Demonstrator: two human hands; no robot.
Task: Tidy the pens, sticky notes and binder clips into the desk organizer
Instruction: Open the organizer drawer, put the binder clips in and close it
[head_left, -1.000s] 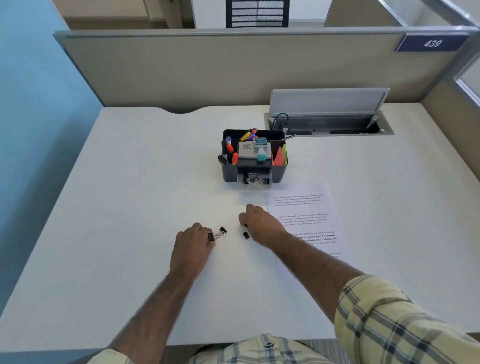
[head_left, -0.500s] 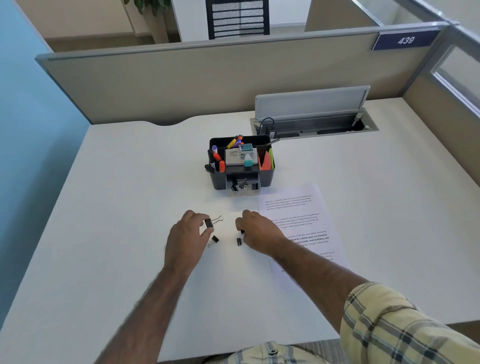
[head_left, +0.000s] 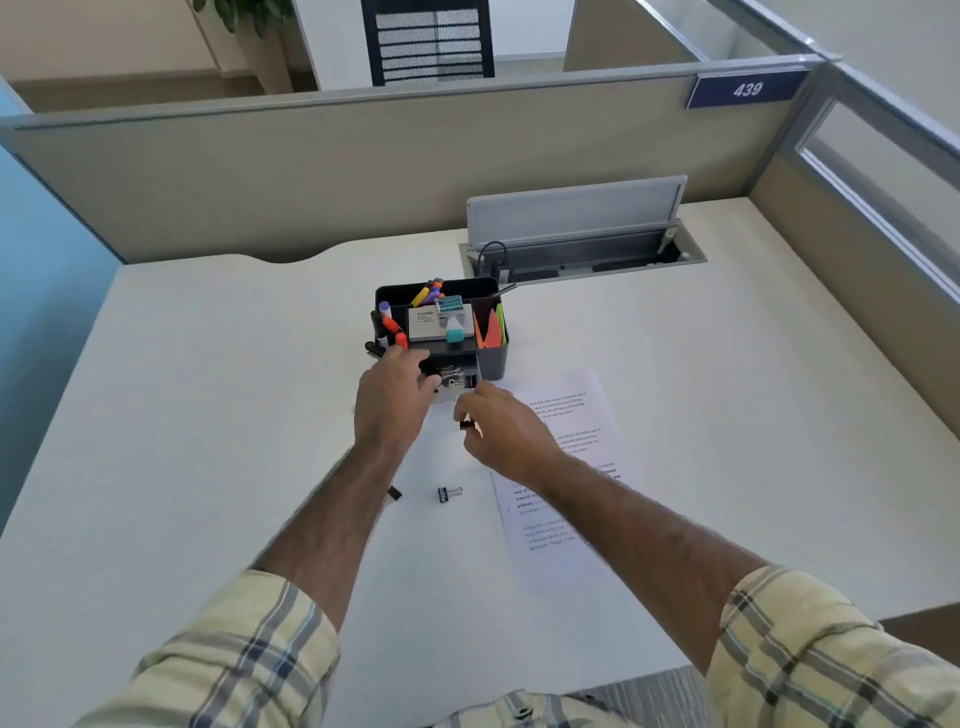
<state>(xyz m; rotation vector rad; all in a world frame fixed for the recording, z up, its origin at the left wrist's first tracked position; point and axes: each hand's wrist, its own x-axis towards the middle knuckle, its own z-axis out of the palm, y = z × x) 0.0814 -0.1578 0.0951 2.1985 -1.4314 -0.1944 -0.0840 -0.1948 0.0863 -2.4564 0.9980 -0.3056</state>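
Two binder clips are left on the desk: one binder clip with its wire handles showing lies just behind the hands, and a second clip lies beside it, partly hidden by the left forearm. The step in hand is judged to be the loading of clips into the small front drawer of the desk organizer, which stands open. The left hand is reached to the drawer mouth, its fingers loosely curled; whether anything is kept in its grip cannot be told. A small black clip is pinched between thumb and fingertips of the right hand, just short of the drawer. The next move is judged to call for a short forward reach and a release over the drawer, after which the two loose clips must be fetched.

Several clips with silver handles are seen inside the drawer. Coloured pens and markers are stood in the rear and left compartments, a white box with a teal item is laid in the middle, and orange and green sticky notes are set upright in the right compartment. A printed sheet lies beneath the right wrist.
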